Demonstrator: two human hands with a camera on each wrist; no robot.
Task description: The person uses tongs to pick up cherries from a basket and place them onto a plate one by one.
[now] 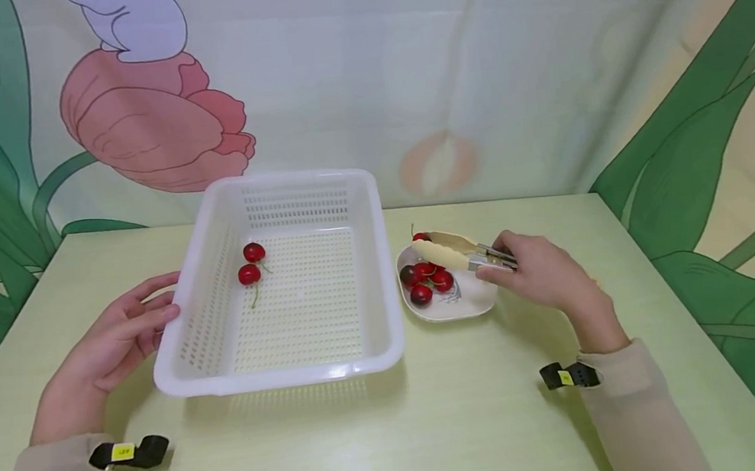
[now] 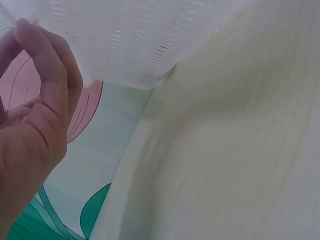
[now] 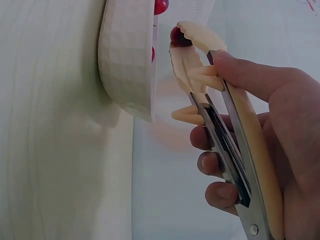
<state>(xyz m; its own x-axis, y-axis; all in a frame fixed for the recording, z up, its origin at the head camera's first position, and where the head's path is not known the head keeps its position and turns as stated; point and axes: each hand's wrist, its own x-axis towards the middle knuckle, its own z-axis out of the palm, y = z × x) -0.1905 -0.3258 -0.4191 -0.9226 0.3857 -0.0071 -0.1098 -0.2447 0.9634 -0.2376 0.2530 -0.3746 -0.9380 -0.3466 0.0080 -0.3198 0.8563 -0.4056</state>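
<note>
My right hand point(image 1: 547, 271) grips a pair of tongs point(image 1: 445, 254) with cream-coloured tips and metal arms. Between those tips a dark red cherry point(image 3: 181, 37) is pinched, just above a small white dish point(image 1: 470, 299). Several cherries point(image 1: 421, 294) lie in the dish's left part. On the left, my left hand point(image 1: 118, 332) holds the left rim of a white plastic basket point(image 1: 282, 376), thumb and fingers curled at its edge. Two cherries point(image 1: 249, 274) with stems rest on the basket floor near its left wall. In the left wrist view the fingertips meet the basket's edge.
The pale wood-look table point(image 1: 466, 418) carries the basket and the dish side by side. Behind it hangs a printed curtain point(image 1: 333, 79) with a pink flower and green leaves. A black strap point(image 1: 569, 376) is on each wrist.
</note>
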